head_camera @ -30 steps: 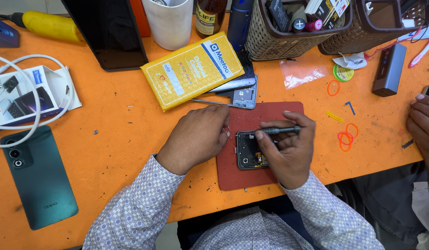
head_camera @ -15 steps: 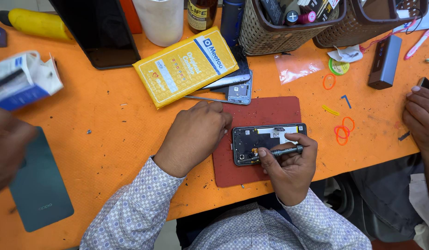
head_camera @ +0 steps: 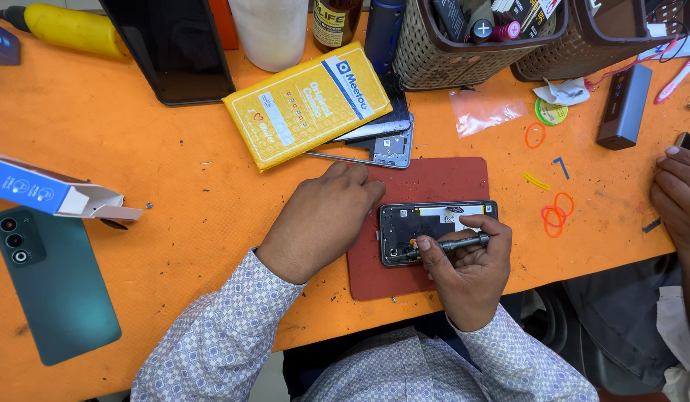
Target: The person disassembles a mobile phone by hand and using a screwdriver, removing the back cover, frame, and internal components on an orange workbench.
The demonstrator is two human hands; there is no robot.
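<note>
An opened dark phone body (head_camera: 434, 223) lies face down on a red-brown mat (head_camera: 434, 186) on the orange table. My right hand (head_camera: 468, 272) grips a slim grey screwdriver (head_camera: 453, 244), held almost flat, its tip at the phone's lower left part. My left hand (head_camera: 322, 216) rests palm down on the mat's left edge, fingers curled, touching the phone's left end and holding nothing.
A yellow padded envelope (head_camera: 304, 104) lies above the mat over phone parts (head_camera: 389, 145). A green phone back (head_camera: 51, 286) and a blue-white box (head_camera: 47, 193) lie at the left. Wicker baskets (head_camera: 464, 45), a white cup (head_camera: 270, 30), rubber bands (head_camera: 557, 212) and another person's hand (head_camera: 676, 193) are nearby.
The blue-white box has come down onto the table at the left and the hand holding it is gone. My right hand has shifted the screwdriver slightly on the phone.
</note>
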